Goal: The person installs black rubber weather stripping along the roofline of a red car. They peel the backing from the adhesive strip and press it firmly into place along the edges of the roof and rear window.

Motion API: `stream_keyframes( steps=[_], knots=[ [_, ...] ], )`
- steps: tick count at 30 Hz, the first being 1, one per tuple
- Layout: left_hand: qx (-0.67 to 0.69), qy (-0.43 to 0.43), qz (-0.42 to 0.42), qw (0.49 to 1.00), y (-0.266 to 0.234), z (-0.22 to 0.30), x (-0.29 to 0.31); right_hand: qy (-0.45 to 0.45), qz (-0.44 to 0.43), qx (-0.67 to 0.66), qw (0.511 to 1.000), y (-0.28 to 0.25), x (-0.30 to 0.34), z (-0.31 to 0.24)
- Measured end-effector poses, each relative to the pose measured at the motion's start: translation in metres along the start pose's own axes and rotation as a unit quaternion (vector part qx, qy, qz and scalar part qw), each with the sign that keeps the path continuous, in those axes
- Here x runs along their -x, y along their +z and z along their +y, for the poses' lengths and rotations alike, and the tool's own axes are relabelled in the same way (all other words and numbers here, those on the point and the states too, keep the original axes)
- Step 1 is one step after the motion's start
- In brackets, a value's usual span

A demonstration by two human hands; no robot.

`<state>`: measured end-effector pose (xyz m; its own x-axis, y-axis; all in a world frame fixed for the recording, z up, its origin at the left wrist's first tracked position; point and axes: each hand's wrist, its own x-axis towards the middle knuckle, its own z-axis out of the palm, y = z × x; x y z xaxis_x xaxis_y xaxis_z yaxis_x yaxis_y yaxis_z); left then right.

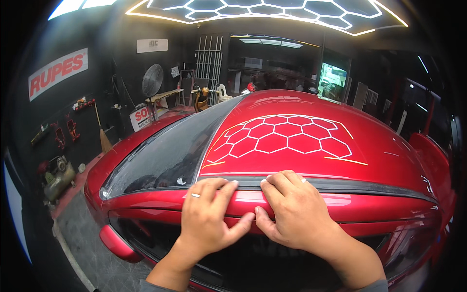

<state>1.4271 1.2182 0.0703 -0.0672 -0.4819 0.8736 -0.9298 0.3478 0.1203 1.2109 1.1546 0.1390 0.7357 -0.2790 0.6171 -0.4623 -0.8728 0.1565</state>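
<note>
A red car stands in front of me, its glossy roof (296,164) mirroring the hexagon lights above. Along the near roof edge runs a black trim strip (350,186). My left hand (204,216) bends its fingers over the strip close to the windshield corner, thumb stretched toward the other hand. Just right of it, my right hand (299,209) has curled fingers pressed on the same strip, its thumb lower on the red door frame. Both hands wear a ring. The strip's part beneath the fingers is hidden.
The windshield (165,151) slopes down at left, and the side mirror (118,244) juts out at lower left. Beyond the car are an air compressor (58,179), a broom (104,140), a standing fan (152,80) and a white chair (224,92). Hexagon lights (265,10) hang overhead.
</note>
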Motion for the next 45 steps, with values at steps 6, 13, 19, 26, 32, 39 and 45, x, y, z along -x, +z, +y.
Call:
stream_keyframes(
  steps=[6,13,19,26,32,39,45],
  knots=[
    [-0.011,0.003,0.035,0.999,-0.006,-0.024,0.014,0.023,-0.031,0.069,0.997,0.003,-0.015,-0.020],
    [0.092,0.019,0.055,0.994,-0.026,-0.054,0.040,-0.002,-0.075,0.045,0.996,-0.024,0.004,-0.006],
    [0.054,-0.030,0.020,0.998,-0.053,-0.074,0.033,-0.037,-0.088,0.003,0.995,-0.001,-0.026,-0.027],
    [0.065,0.020,-0.037,0.997,-0.034,-0.083,0.035,-0.082,-0.071,0.001,0.994,0.034,-0.054,-0.044],
    [0.015,0.029,-0.019,0.999,-0.027,-0.085,0.041,-0.098,-0.097,0.009,0.990,0.032,-0.066,-0.046],
    [0.115,-0.093,0.126,0.981,-0.040,-0.098,0.061,0.049,-0.057,0.030,0.997,-0.028,0.028,-0.005],
    [0.091,-0.008,0.061,0.994,-0.031,0.002,0.012,0.173,0.069,0.148,0.971,-0.085,0.140,0.067]
  ],
)
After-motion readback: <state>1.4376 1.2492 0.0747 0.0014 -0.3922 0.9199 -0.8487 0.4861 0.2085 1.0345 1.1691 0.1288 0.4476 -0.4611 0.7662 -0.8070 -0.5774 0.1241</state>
